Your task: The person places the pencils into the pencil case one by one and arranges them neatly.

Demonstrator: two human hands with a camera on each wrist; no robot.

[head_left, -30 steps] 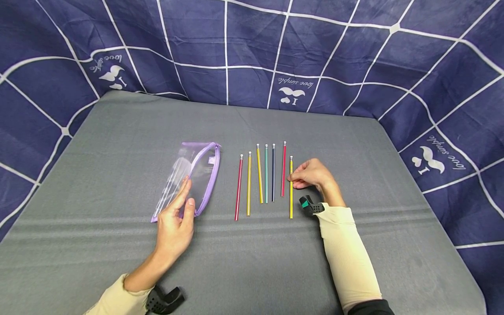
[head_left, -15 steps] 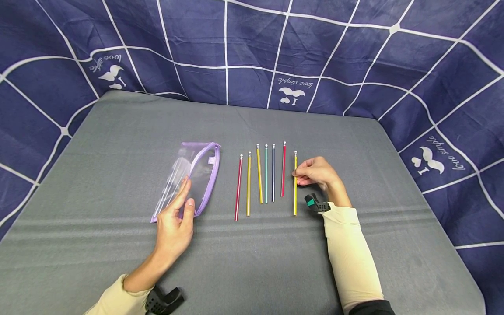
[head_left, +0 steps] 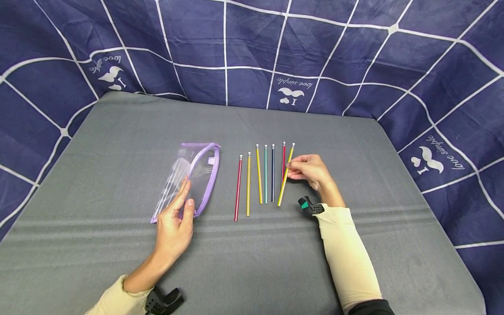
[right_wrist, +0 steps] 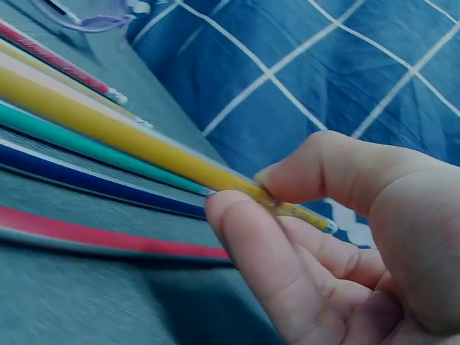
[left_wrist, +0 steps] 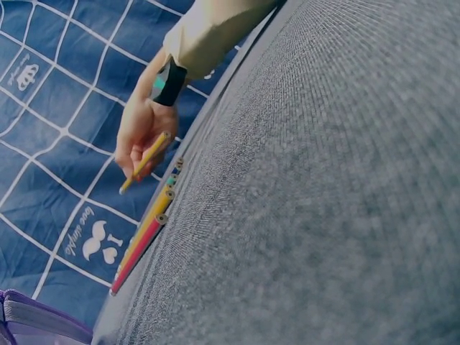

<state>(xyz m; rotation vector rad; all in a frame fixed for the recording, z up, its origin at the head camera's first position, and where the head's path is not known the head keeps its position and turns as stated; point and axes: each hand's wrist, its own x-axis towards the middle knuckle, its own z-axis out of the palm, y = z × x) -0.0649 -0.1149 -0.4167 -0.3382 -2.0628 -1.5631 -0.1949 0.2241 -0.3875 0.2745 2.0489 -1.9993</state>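
Note:
My right hand [head_left: 309, 170] pinches a yellow pencil [head_left: 284, 186] between thumb and fingertips, near its eraser end. The left wrist view shows this pencil [left_wrist: 147, 158] raised off the table and tilted. From the head it overlaps a red pencil [head_left: 283, 155]. Beside that lie a dark blue [head_left: 273, 175], a green [head_left: 265, 175] and two yellow pencils, then another red pencil [head_left: 238, 188], erasers away from me. My left hand [head_left: 176, 227] has its fingers straight against a clear pouch with a purple zipper edge [head_left: 214, 175], its mouth gaping toward the pencils.
Everything lies on a grey cloth-covered table [head_left: 252, 262]. A blue curtain with white lines [head_left: 252, 48] hangs behind and at both sides. Black wrist mounts sit on both sleeves, one at the right wrist [head_left: 311, 205].
The yellow pencil in my right hand first shifted slightly right, then came left and up over the rightmost red pencil, tilting. My left hand and the pouch have stayed in place.

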